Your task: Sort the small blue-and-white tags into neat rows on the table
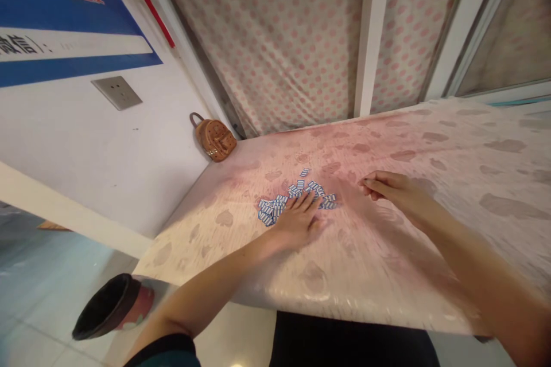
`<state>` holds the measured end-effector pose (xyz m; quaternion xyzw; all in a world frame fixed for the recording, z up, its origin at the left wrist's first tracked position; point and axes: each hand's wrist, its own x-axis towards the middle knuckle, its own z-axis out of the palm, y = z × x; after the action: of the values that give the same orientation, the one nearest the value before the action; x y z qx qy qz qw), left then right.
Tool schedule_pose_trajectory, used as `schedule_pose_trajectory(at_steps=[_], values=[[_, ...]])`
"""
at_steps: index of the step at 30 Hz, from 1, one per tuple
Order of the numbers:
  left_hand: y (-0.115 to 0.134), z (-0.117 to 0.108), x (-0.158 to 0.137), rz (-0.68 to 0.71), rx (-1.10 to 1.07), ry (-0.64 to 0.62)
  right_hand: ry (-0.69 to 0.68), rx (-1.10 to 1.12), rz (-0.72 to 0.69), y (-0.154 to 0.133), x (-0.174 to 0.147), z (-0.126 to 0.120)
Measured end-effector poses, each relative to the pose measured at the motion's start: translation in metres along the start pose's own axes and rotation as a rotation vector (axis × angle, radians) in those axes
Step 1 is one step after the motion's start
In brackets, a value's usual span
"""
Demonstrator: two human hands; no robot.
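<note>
A loose pile of small blue-and-white striped pieces [271, 210] is spread over the pink patterned tablecloth [314, 278]. They look like flat cards or stickers, but their exact kind is too small to tell. Flat on the near side of this pile rests my left hand [299, 221], its fingers stretched over some of the pieces. To the right of the pile, just above the cloth, my right hand [384, 184] is closed with thumb and fingers pressed together. Whatever it may hold is hidden. One piece lies a little apart at the far side of the pile.
A small brown backpack [216, 139] stands at the table's far left corner against the white wall. Dotted curtains [275, 34] hang behind the table. On the floor at the left is a waste bin [114, 307]. A wall socket [117, 93] sits below a blue poster [73, 6].
</note>
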<state>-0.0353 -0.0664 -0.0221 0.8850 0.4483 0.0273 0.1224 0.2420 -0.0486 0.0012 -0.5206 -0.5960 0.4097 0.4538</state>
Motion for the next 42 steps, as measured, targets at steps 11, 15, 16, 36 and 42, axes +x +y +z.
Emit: schedule_pose_trajectory(at_steps=[11,15,16,36,42], values=[[0.014,-0.002,-0.079,-0.049,0.036,0.060,0.003,0.005,0.027,-0.001,-0.003,-0.001],[0.000,0.003,-0.095,-0.264,0.061,0.168,-0.020,-0.001,0.021,-0.002,-0.004,-0.002],[-0.005,0.006,-0.096,-0.336,0.064,0.185,-0.021,-0.003,0.018,-0.003,-0.004,-0.002],[-0.015,-0.006,0.062,-0.077,-0.095,0.025,-0.069,-0.237,-0.004,-0.009,-0.004,-0.002],[-0.011,0.002,-0.010,-0.300,-0.035,0.156,-0.080,-0.259,-0.023,-0.008,-0.004,-0.002]])
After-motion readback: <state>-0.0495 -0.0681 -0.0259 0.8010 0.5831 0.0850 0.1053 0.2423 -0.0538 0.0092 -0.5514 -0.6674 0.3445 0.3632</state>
